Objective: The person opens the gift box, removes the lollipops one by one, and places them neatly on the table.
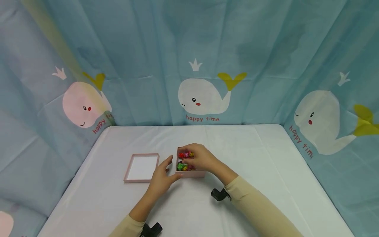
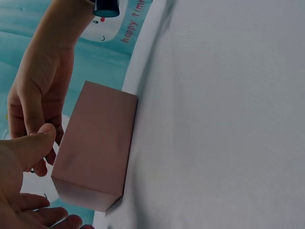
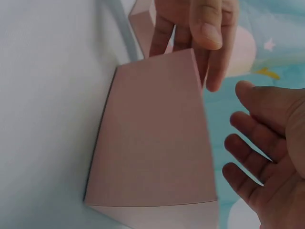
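A pink box (image 1: 193, 174) stands on the white table, its top uncovered. Inside lie several small shiny things in red, pink, green and yellow, among them a green one (image 1: 180, 166); they look like wrapped sweets. My right hand (image 1: 202, 158) hovers over the box, covering part of its right side. Seen from the right wrist, that hand (image 3: 281, 143) has its fingers apart and holds nothing. My left hand (image 1: 161, 177) is at the box's left side with thumb and fingers spread, the thumb close to the near left corner. In the left wrist view the box's plain wall (image 2: 95, 143) shows.
To the left of the box lies a shallow pink-rimmed lid (image 1: 137, 181), its white inside facing up. A blue curtain (image 1: 154, 98) with whale prints hangs behind the table and along both sides. Black wrist cameras (image 1: 219, 195) sit on both wrists.
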Tool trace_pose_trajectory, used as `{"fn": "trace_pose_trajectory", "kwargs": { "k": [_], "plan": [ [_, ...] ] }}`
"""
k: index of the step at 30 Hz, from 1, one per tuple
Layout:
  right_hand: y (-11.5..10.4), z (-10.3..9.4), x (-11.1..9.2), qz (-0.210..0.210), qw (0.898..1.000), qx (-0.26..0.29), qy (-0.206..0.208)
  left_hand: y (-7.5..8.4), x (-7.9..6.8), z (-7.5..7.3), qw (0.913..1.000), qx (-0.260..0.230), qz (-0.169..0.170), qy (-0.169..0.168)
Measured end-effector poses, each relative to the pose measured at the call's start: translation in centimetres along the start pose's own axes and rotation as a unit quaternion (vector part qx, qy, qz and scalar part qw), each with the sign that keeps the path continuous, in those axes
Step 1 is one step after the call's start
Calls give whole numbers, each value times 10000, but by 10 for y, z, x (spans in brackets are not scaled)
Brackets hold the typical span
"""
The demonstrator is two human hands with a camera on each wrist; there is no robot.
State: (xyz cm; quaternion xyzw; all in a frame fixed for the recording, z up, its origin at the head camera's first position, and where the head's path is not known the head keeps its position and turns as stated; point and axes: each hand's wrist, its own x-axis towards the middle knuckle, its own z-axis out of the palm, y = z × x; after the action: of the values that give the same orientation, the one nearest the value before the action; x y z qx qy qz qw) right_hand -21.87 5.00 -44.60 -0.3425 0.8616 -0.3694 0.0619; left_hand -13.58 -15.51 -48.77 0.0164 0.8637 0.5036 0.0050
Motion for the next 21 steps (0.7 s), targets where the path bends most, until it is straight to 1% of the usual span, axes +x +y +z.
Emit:
{"fn": "trace_pose_trajectory", "kwargs": {
  "k": [4, 7, 12, 14, 17, 21],
  "plan": [
    [9, 6, 5, -46, 9994, 44, -332, -2, 1, 4, 9991, -419, 3, 10],
    [12, 9, 7, -186, 9986, 38, -492, -8, 2, 6, 9979, -631, 106, 61],
    [15, 14, 9, -275, 9983, -82, -505, -17, 3, 10, 9952, -842, 489, 137],
    [16, 16, 9, -286, 9981, -154, -519, -20, 4, 12, 9940, -919, 569, 166],
    [18, 20, 10, -268, 9976, -287, -574, -23, 4, 15, 9928, -1034, 584, 182],
    [18, 24, 10, -212, 9956, -652, -643, -24, 1, 15, 9912, -1206, 528, 122]
  ]
}}
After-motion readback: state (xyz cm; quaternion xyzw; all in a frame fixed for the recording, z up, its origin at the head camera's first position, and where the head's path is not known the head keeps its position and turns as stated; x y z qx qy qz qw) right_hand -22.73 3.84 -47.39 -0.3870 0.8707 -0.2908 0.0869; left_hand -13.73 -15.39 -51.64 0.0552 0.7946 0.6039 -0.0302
